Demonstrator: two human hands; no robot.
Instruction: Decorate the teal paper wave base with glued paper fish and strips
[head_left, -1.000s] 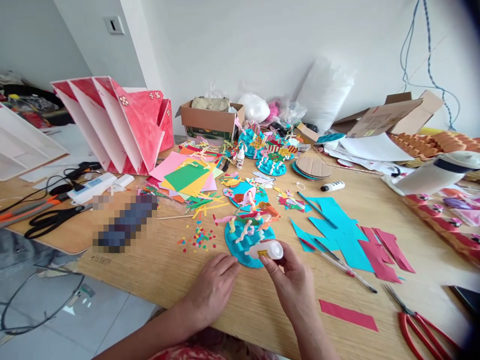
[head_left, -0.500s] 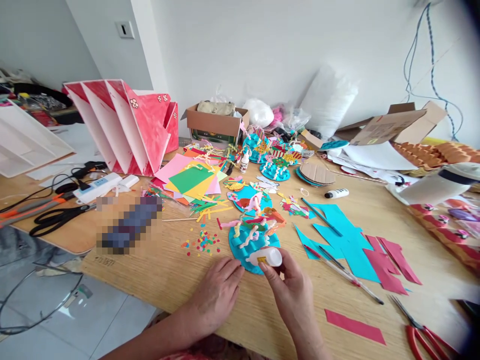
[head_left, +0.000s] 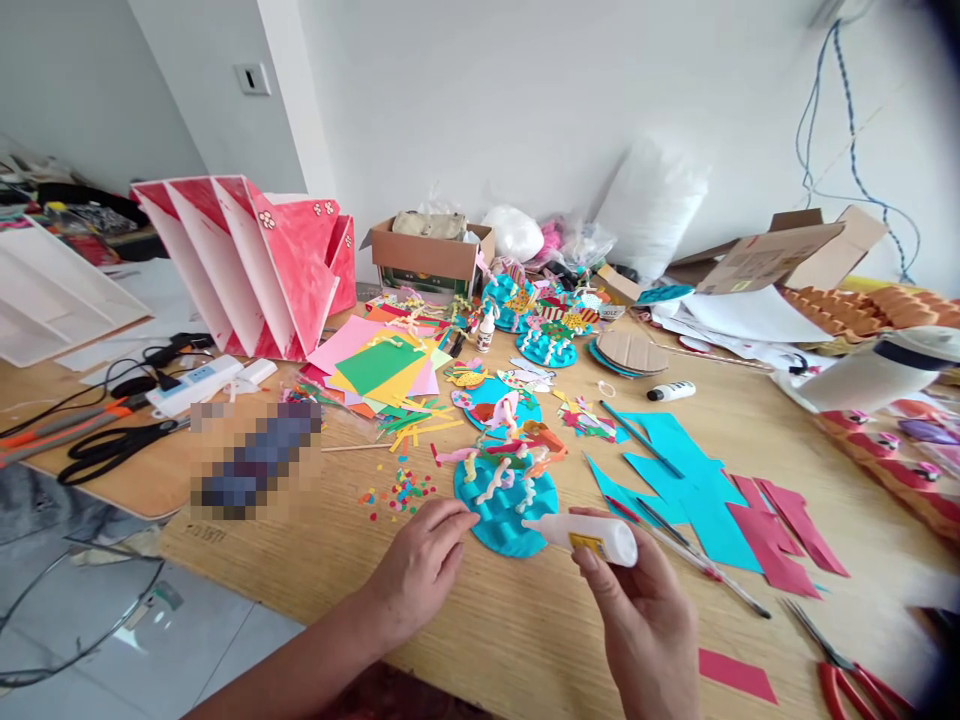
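My right hand (head_left: 637,600) grips a small white glue bottle (head_left: 600,540) with a yellow label, lying nearly level, its nozzle pointing left over the front of a blue wavy disc (head_left: 510,525). Twisted pale strips and pink and orange paper shapes stand on the disc's far part. My left hand (head_left: 424,565) rests at the disc's left edge, fingers stretched toward it, thumb apart; I cannot tell how firmly they touch. Colourful paper dots (head_left: 401,490) lie beyond that hand. Just behind stands another blue disc (head_left: 491,400) with paper shapes.
Blue paper (head_left: 690,480), red paper pieces (head_left: 772,530), pens (head_left: 697,550) and red-handled scissors (head_left: 840,660) lie to the right. Stacked coloured sheets (head_left: 382,360), black scissors (head_left: 127,445) and a power strip (head_left: 199,385) are left. A white bottle (head_left: 877,370) lies far right.
My right hand has drawn the glue bottle right and toward me, so its nozzle has moved away from my left fingers. My left hand has shifted slightly left, baring more of the disc.
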